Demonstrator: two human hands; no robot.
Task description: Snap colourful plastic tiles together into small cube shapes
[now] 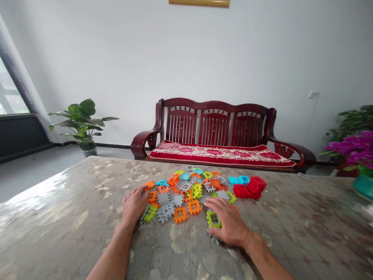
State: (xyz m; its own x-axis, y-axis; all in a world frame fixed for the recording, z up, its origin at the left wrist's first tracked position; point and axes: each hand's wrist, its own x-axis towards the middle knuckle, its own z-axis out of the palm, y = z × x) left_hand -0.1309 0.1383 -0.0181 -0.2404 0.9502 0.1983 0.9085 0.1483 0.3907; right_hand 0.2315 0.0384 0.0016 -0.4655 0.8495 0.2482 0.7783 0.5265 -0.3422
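Observation:
A pile of plastic interlocking building tiles in orange, grey, lime green and blue lies on the table before me. At its left edge rests my left hand (135, 203), fingers stretched out, the tips by an orange tile (149, 185). My right hand (229, 221) lies at the pile's near right side, thumb and fingers spread apart around a lime green window tile (214, 219). Whether its fingertips touch that tile I cannot tell. Part of a grey tile shows under the right thumb. Two orange window tiles (180, 214) lie flat between the hands.
Right of the pile sit red joined pieces (251, 188) and blue ones (239, 180). A patterned cloth covers the table (87, 217). Behind it stands a wooden bench (215, 116) with a red cushion. A teal pot (363, 186) with purple flowers is at the right edge.

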